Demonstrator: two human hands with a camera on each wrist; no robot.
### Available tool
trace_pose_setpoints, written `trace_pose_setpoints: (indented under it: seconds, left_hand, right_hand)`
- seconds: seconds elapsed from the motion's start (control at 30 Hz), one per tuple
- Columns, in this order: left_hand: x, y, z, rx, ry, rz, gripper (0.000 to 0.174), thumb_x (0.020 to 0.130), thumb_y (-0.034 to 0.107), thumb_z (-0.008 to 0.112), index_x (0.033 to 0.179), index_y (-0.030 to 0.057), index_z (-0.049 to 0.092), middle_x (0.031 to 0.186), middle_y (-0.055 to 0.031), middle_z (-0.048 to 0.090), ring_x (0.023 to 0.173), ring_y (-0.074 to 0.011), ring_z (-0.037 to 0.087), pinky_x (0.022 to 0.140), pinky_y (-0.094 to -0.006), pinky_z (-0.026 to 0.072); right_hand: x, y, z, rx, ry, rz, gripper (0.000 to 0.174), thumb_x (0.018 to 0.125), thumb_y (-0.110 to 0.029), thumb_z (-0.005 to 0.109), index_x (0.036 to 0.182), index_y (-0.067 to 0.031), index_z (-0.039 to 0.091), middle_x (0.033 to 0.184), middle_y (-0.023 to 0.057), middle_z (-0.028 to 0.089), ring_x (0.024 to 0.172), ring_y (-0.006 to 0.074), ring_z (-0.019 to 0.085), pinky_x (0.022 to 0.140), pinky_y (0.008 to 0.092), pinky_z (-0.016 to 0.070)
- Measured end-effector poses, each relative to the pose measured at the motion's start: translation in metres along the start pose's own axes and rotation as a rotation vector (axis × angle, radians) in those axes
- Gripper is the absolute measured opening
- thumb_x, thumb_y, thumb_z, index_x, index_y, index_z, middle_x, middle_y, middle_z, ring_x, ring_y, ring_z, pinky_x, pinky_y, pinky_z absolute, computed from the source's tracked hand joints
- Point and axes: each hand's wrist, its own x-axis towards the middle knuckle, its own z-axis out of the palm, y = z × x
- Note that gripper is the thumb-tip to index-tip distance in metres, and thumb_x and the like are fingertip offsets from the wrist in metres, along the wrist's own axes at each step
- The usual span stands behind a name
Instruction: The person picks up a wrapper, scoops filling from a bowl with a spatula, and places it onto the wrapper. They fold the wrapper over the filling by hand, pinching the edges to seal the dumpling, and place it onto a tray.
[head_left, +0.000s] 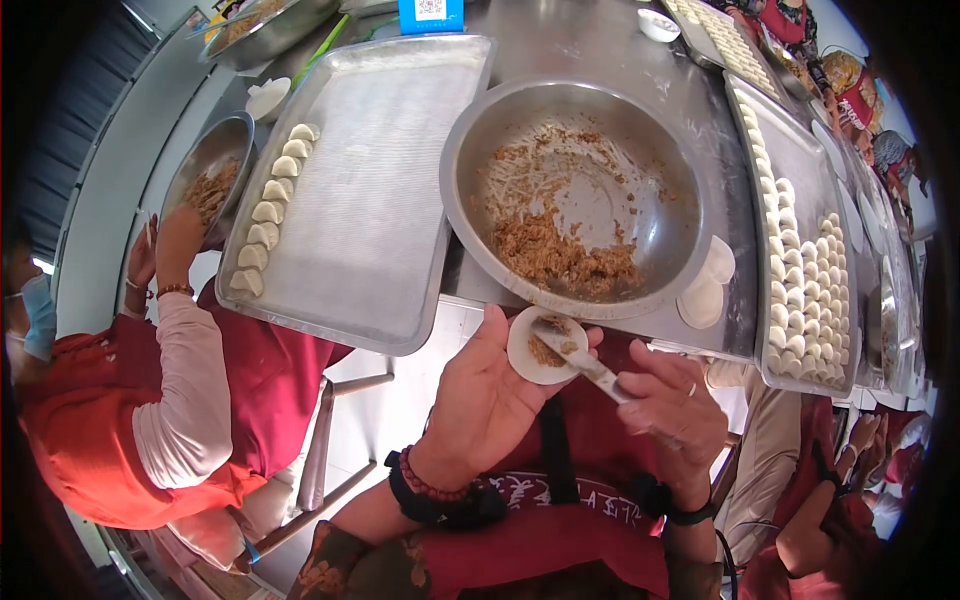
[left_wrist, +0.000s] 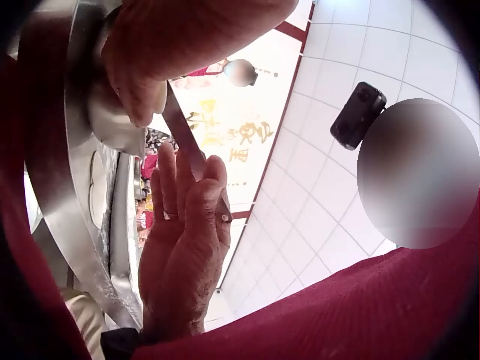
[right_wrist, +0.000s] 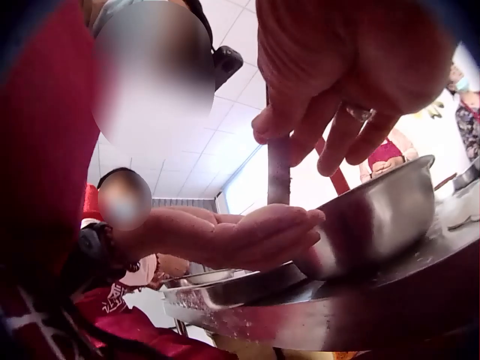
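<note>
My left hand [head_left: 472,402] is palm up with its fingers extended, carrying a round dumpling wrapper [head_left: 521,362] in the head view. Brown filling [head_left: 543,353] lies on the middle of the wrapper. The right hand [head_left: 682,408], with a ring on one finger, grips a flat metal spatula [head_left: 598,374] between thumb and fingers. Its rounded end presses on the filling. Just beyond both hands stands a large steel bowl [head_left: 452,205] holding shredded brown filling [head_left: 560,255]. In the right wrist view, the spatula [right_wrist: 278,176] reaches down to the left hand [right_wrist: 262,238].
Spare wrappers [head_left: 701,303] lie right of the bowl. To the left, a metal tray [head_left: 380,150] bears a row of dumplings [head_left: 268,211]; another tray [head_left: 797,215] of dumplings stands right. A person in a red apron [head_left: 95,430] works at a smaller bowl [head_left: 247,135].
</note>
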Motion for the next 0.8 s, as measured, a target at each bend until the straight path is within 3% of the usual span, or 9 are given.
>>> trace_pose_setpoints:
  seconds: [0.13, 0.23, 0.33, 0.37, 0.47, 0.5, 0.63, 0.8]
  left_hand:
    - [-0.004, 0.001, -0.001, -0.005, 0.032, -0.004, 0.066, 0.108, 0.044, 0.021, 0.138, -0.0133, 0.036, 0.14, -0.0304, 0.046, 0.133, -0.0446, 0.045, 0.115, -0.0523, 0.037]
    - [-0.005, 0.001, -0.004, 0.012, 0.033, 0.008, 0.066, 0.108, 0.044, 0.022, 0.138, -0.0129, 0.036, 0.14, -0.0302, 0.046, 0.133, -0.0448, 0.044, 0.115, -0.0528, 0.037]
    - [-0.005, 0.0, -0.005, 0.003, 0.046, 0.036, 0.063, 0.108, 0.042, 0.022, 0.14, -0.0112, 0.034, 0.14, -0.0291, 0.047, 0.134, -0.0453, 0.043, 0.115, -0.0535, 0.0378]
    - [-0.005, -0.001, -0.004, -0.005, 0.054, 0.045, 0.062, 0.108, 0.042, 0.022, 0.14, -0.0106, 0.033, 0.14, -0.0287, 0.047, 0.134, -0.0456, 0.043, 0.114, -0.0538, 0.0381]
    - [-0.005, -0.001, -0.005, 0.016, 0.058, -0.007, 0.059, 0.109, 0.04, 0.022, 0.141, -0.009, 0.032, 0.138, -0.0275, 0.047, 0.134, -0.0471, 0.042, 0.114, -0.0545, 0.039]
    - [-0.006, -0.001, -0.004, 0.021, 0.069, -0.018, 0.059, 0.109, 0.04, 0.022, 0.14, -0.009, 0.032, 0.138, -0.0274, 0.047, 0.134, -0.0475, 0.042, 0.114, -0.0547, 0.0389]
    - [-0.005, -0.002, -0.002, 0.026, 0.075, -0.036, 0.059, 0.109, 0.039, 0.022, 0.14, -0.0092, 0.033, 0.138, -0.0272, 0.047, 0.134, -0.0483, 0.041, 0.114, -0.0553, 0.0386]
    - [-0.003, -0.002, -0.003, 0.011, 0.072, -0.055, 0.058, 0.109, 0.039, 0.023, 0.14, -0.0094, 0.033, 0.138, -0.0274, 0.046, 0.135, -0.0484, 0.04, 0.115, -0.0556, 0.0376]
  right_hand:
    - [-0.006, -0.012, -0.006, -0.058, -0.047, -0.015, 0.01, 0.078, -0.02, 0.075, 0.088, -0.0182, 0.074, 0.101, 0.0039, 0.076, 0.117, 0.0286, 0.066, 0.098, 0.0438, 0.0488]
    - [-0.007, -0.015, -0.017, 0.114, -0.023, 0.024, 0.008, 0.081, -0.02, 0.074, 0.088, -0.0142, 0.075, 0.097, 0.0081, 0.076, 0.115, 0.0322, 0.066, 0.097, 0.0442, 0.0486]
    - [-0.006, -0.015, -0.018, 0.34, 0.21, 0.128, 0.009, 0.085, -0.016, 0.072, 0.088, -0.0086, 0.074, 0.094, 0.0138, 0.076, 0.113, 0.0357, 0.066, 0.097, 0.0447, 0.0488]
    - [-0.001, -0.014, -0.018, 0.311, 0.323, 0.124, 0.008, 0.087, -0.011, 0.069, 0.088, -0.0038, 0.073, 0.095, 0.0172, 0.075, 0.11, 0.0376, 0.066, 0.095, 0.0452, 0.0496]
    - [0.022, -0.01, -0.017, 0.218, 0.443, 0.244, 0.004, 0.084, -0.004, 0.07, 0.087, -0.0037, 0.073, 0.093, 0.0161, 0.075, 0.112, 0.0368, 0.066, 0.095, 0.0457, 0.0493]
    - [0.026, -0.002, -0.017, 0.142, 0.411, 0.26, 0.009, 0.08, 0.001, 0.072, 0.088, -0.0042, 0.073, 0.091, 0.0126, 0.075, 0.114, 0.0332, 0.066, 0.094, 0.0431, 0.0488]
    - [0.049, 0.011, -0.016, -0.234, 0.212, 0.167, 0.016, 0.076, 0.001, 0.075, 0.09, -0.0072, 0.074, 0.089, 0.0046, 0.075, 0.113, 0.0271, 0.067, 0.097, 0.0393, 0.0461]
    - [0.057, 0.025, -0.003, -0.291, 0.133, 0.107, 0.017, 0.077, -0.001, 0.074, 0.092, -0.0085, 0.074, 0.087, 0.0033, 0.075, 0.114, 0.028, 0.066, 0.096, 0.0394, 0.0461]
